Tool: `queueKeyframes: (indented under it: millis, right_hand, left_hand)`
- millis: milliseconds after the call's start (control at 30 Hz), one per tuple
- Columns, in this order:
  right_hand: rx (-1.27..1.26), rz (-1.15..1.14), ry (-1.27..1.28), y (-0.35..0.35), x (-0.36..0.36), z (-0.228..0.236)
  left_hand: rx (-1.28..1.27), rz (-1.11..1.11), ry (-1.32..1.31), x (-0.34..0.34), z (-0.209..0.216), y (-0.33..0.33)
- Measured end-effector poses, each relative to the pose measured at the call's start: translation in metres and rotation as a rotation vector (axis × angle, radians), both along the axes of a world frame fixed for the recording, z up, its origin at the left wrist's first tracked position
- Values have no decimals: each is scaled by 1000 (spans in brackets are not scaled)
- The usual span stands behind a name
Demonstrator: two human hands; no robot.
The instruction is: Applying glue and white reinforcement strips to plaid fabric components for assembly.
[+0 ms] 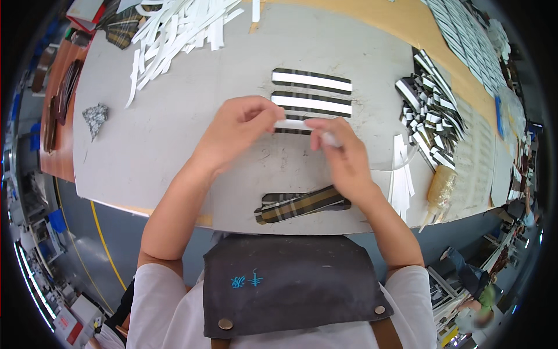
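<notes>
"Where's your dark cloth strip point(293, 131)?"

"Just on your side of the pair of banded strips point(311, 104), under your fingertips, a white band point(294, 124) along it."

"And your hands?"

"With your left hand point(247, 119) you pinch the band's left end, thumb to finger. Your right hand point(344, 154) has its grip curled round a small pale thing point(331, 138), too blurred to name; its fingertips are over the strip."

"What else is on your desk point(232, 75)?"

"Nearer you than the pair, some loose cloth strips point(296, 207). Right of the pair, a heap of short pieces point(430, 119). Beyond the pair, to its left, a pile of white strips point(183, 26)."
</notes>
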State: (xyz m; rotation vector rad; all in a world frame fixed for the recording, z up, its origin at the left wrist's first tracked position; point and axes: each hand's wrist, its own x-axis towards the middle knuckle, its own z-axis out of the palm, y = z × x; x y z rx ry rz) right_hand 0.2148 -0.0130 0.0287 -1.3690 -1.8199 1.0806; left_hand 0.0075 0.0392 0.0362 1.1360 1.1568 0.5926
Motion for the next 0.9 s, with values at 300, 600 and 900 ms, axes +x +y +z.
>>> queueKeyframes:
  millis: [300, 600, 900]
  right_hand:
    - [-628, -5, 1482, 2, 25, 7]
    - [-661, -7, 1565, 3, 27, 4]
    - [142, -53, 71, 7, 14, 1]
  left_hand:
    - [664, -90, 625, 3, -28, 4]
    - [565, -155, 615, 3, -18, 8]
    - [-308, -145, -275, 16, 16, 13]
